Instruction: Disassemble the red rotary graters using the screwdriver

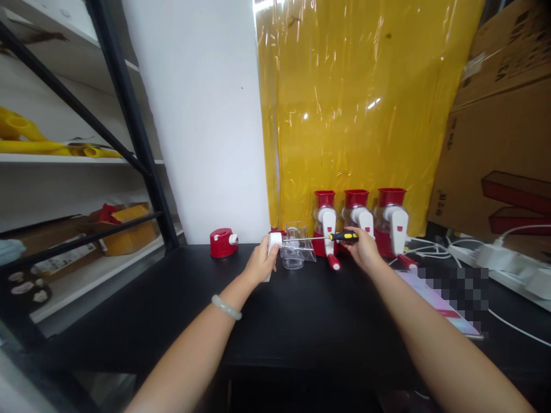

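Biggest thing in view, the yellow plastic sheet (344, 103) hangs along the far side, and the black bench (172, 310) spreads wide in front of it. A tall white panel (198, 115) stands at far left of the sheet, a large cardboard box (499, 132) fills the right, and a black-framed shelf unit (133, 103) rises on the left. Down in size, and here are three red-and-white crank machines (365, 221) in a row on the far right part of the bench, handles towards us! Nearer on the right lies a flat pinkish panel (430, 298), partly pixelated, with a white power strip (525, 281) and loose cables beyond. Now the hands: the left hand (260, 261), a pale bracelet (226, 307) on its wrist, is curled closed around a white part (274, 238) just above the bench. The right hand (364, 246) has its fingers closed round the black-and-yellow handle of a screwdriver (343, 236) — shaft level, pointing left at that white part, though whether the tip touches, I cannot tell. Behind the shaft sits a clear plastic housing (293, 262), and off to the left, near the far edge, a smaller red base (222, 244) with a white knob on its side.
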`<action>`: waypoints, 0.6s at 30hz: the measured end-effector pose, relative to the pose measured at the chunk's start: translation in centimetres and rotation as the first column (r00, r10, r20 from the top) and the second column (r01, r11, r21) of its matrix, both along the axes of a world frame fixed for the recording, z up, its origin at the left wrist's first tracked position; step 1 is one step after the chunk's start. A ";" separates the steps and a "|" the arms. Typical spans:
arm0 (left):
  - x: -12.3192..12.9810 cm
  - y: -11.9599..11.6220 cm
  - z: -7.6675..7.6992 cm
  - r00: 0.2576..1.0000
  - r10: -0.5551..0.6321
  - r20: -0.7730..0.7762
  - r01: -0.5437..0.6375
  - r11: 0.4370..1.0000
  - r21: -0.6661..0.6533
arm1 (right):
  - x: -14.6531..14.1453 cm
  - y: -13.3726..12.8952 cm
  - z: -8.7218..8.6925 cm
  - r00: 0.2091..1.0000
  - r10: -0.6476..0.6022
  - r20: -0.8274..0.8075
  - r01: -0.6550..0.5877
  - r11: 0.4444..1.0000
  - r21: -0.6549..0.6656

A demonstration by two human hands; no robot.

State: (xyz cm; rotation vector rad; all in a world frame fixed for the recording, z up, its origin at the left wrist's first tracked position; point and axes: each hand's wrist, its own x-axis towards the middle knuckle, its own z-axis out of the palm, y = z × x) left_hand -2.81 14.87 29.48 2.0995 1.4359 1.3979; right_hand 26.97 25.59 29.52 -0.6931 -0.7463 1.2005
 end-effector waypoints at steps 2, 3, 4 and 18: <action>0.0 0.0 0.0 1.000 0.002 0.005 -0.002 1.000 -0.003 | 0.2 0.0 -0.3 0.993 -0.035 0.108 0.032 0.999 0.032; 0.0 0.0 0.0 1.000 0.004 0.006 -0.004 1.000 -0.004 | 0.3 0.0 -0.5 0.980 -0.066 0.186 0.059 0.997 0.044; 0.0 0.0 0.0 1.000 0.005 0.006 -0.005 1.000 -0.003 | 0.5 0.0 -0.7 0.957 -0.102 0.271 0.089 0.994 0.056; 0.6 -0.3 0.3 0.998 -0.018 0.059 0.018 1.000 -0.005 | 0.4 1.2 -1.6 0.967 -0.123 0.223 0.091 0.985 0.149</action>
